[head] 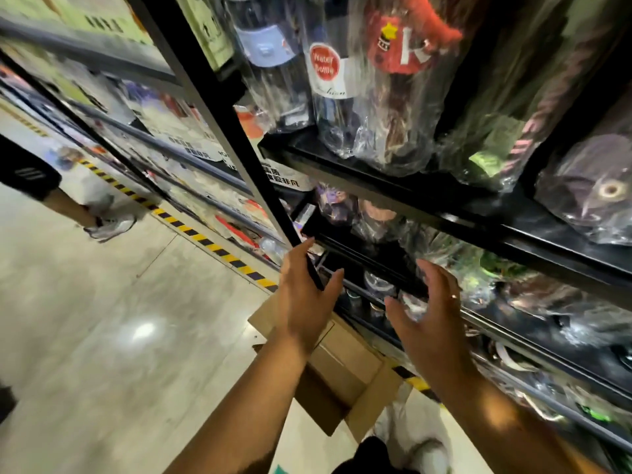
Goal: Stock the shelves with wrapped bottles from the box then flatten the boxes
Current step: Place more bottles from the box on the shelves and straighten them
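— How many hands are at work over there?
— Two, both bare. The left hand (pixel 304 302) is spread, fingers straight, right at the foot of the black post (pixel 219 124). I can't tell whether it touches it. The right hand (pixel 427 323) is spread too, palm turned inward, holding nothing. There's one ring (pixel 454 296) on it.
— And the bottles?
— On the upper shelf (pixel 376 172) I count five bottles (pixel 403 97), each upright in clear wrap, packed side by side. One carries a round red sticker (pixel 324 65), and the one next to it has something red and plush on it. More sit on the tiers below, past the hands, but those are too blurred to count.
— Any in the hands?
— No. Both hands hover apart, level with a lower tier, with a few wrapped tops showing between them.
— The box?
— One box (pixel 342 378), brown card, on the floor (pixel 102 319) under the forearms, close against the foot of the shelving, flaps open. I can't make out what's inside.
— Anything else?
— One line of yellow-and-black tape (pixel 205 239) runs along the floor by the racks. One other person's leg (pixel 61 200) is off to the left, with a pale shoe (pixel 109 227), well apart from the box.
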Demonstrator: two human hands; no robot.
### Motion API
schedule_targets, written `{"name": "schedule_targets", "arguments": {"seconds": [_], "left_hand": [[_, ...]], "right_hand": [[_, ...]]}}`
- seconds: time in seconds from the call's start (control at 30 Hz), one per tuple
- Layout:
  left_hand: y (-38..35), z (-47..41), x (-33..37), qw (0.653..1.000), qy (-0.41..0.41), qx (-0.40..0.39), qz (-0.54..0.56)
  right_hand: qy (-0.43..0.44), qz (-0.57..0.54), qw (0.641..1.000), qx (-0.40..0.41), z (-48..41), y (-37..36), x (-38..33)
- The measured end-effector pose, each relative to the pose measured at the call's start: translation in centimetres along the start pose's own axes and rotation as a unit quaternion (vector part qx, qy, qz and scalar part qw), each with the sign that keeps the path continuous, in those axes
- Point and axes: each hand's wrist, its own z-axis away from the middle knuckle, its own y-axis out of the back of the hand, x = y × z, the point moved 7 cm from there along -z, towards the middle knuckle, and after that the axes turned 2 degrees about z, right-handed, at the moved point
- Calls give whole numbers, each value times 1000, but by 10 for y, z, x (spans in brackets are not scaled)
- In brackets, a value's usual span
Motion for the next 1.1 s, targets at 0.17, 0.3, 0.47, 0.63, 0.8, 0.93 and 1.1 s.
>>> {"name": "schedule_targets", "arguments": {"seconds": [0.17, 0.3, 0.47, 0.63, 0.8, 0.93, 1.1], "left_hand": [[-2, 4, -23, 998, 11, -21, -51], [-8, -17, -34, 997, 43, -60, 1], [-43, -79, -58, 992, 57, -111, 28], [-81, -147, -87, 990, 46, -115, 68], [-112, -186, -107, 989, 19, -131, 71], [-136, -203, -124, 987, 31, -142, 64], [-152, -224, -132, 987, 16, -135, 85]], "right_hand": [[-66, -4, 997, -35, -27, -31, 23], [-130, -25, 991, -32, -43, -49, 40], [-170, -24, 985, -6, -77, -89, 65], [-179, 5, 977, 112, -106, -129, 79], [-220, -53, 952, 208, -121, -154, 96], [-230, -56, 937, 258, -124, -167, 105], [-238, -14, 935, 262, -143, -174, 109]]}}
